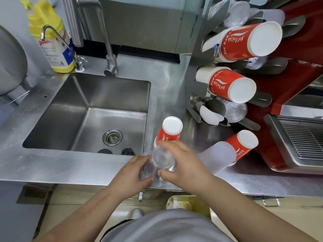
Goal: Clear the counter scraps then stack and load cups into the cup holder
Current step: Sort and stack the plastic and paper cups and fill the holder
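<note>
Head view: left hand and right hand both clasp a clear plastic cup stack at the counter edge. Likely light, thin-walled, slippery, easily crushed; best held around the sidewalls, gently.

Stainless steel counter with sunken sink, tall faucet, pale wall behind, beige floor below.

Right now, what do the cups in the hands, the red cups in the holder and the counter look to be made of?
The cups in the hands look like clear, glossy thin plastic: the fingers show through them. The red cups in the holder appear to be paper or card, matte printed walls with plain white bases. The counter looks like brushed stainless steel, grey with fine scratches and soft reflections.
</note>
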A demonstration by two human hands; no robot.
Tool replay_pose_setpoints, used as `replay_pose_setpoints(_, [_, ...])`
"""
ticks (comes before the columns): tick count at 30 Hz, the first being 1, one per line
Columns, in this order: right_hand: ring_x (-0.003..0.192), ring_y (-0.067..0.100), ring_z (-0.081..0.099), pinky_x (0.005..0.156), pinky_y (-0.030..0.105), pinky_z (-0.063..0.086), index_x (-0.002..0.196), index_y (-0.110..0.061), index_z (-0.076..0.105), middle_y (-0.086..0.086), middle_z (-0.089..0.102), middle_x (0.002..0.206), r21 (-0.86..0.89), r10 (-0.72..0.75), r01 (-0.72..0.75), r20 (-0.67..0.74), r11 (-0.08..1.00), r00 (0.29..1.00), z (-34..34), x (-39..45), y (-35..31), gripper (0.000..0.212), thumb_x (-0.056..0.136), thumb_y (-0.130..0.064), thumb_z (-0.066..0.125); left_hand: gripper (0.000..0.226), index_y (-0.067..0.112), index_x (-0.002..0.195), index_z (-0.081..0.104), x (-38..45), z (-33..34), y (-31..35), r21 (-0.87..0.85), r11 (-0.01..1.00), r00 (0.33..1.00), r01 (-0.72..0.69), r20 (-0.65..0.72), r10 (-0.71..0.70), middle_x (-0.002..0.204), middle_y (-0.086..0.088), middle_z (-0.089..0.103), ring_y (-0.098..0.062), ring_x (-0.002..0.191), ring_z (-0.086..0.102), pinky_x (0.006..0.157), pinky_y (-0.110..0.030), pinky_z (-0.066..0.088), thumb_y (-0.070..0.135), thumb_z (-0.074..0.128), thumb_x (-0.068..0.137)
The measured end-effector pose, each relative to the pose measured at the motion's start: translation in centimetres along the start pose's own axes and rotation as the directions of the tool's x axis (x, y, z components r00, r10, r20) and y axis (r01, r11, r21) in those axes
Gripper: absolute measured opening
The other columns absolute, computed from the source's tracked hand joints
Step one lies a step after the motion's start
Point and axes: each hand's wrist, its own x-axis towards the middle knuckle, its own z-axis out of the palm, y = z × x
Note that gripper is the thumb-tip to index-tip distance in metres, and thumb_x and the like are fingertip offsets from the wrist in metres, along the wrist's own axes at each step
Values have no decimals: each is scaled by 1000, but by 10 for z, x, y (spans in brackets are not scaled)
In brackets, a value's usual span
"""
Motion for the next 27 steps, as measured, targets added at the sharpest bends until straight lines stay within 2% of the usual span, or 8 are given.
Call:
replay_pose_setpoints(5, [131,1,37,109,20,32,145,-39,36,-14,38,143,14,17,-18,70,1000,997,-12,1,-2,83,74,-46,77,45,30,118,55,1,-7,3,55,998,1000,-22,22,20,90,24,44,12,86,46,70,-5,35,31,73,76])
replay_pose_setpoints(7, [125,0,42,105,16,33,143,-38,42,-14,44,138,-2,-3,3,60,1000,998,-21,2,-4,72,78,-48,73,44,27,118,56,2,-12,1,86,996,999,-24,38,21,89,21,44,13,86,46,69,-4,33,32,71,77])
replay_pose_setpoints(11, [97,8,58,89,20,45,119,-27,66,-7,61,104,22,-11,14,-140,1000,990,-47,10,-10,35,87,-39,65,40,51,103,47,7,-28,-2,152,987,994,-47,100,32,94,20,51,10,88,49,71,-5,35,33,67,74])
replay_pose_setpoints(13, [92,11,60,88,22,46,114,-23,69,-3,63,100,28,5,0,-201,1000,980,-59,18,-12,29,87,-34,66,40,50,105,50,9,-33,-4,187,980,992,-68,119,46,93,22,51,13,89,48,72,-4,35,33,68,74])
replay_pose_setpoints(18, [82,-4,50,76,0,33,114,-22,68,-20,52,89,-74,15,-31,-209,997,978,-78,38,-11,26,89,-26,65,47,43,121,55,26,-52,-12,293,949,974,-116,219,51,108,10,62,-4,99,57,85,-13,41,36,65,75])
replay_pose_setpoints(20, [89,-1,50,75,4,32,118,-23,66,-17,53,93,-118,19,-40,-175,992,984,-82,44,-12,29,89,-26,64,56,30,134,56,40,-68,-14,364,917,965,-164,251,74,121,3,63,-15,113,58,90,-12,34,37,62,78])
replay_pose_setpoints(23, [116,13,50,91,17,33,130,-25,56,-2,57,120,-182,43,-63,-114,981,993,-82,51,-12,45,86,-29,65,60,19,141,50,68,-88,-4,377,915,975,-146,212,68,131,0,59,-17,115,57,85,-3,26,32,66,85])
replay_pose_setpoints(27, [134,18,39,104,26,33,145,-30,36,2,42,145,-228,136,-134,-5,965,991,-74,62,-8,70,82,-34,67,68,20,144,44,104,-86,15,210,977,986,-37,169,1,130,2,58,-12,113,57,91,-17,40,25,75,84])
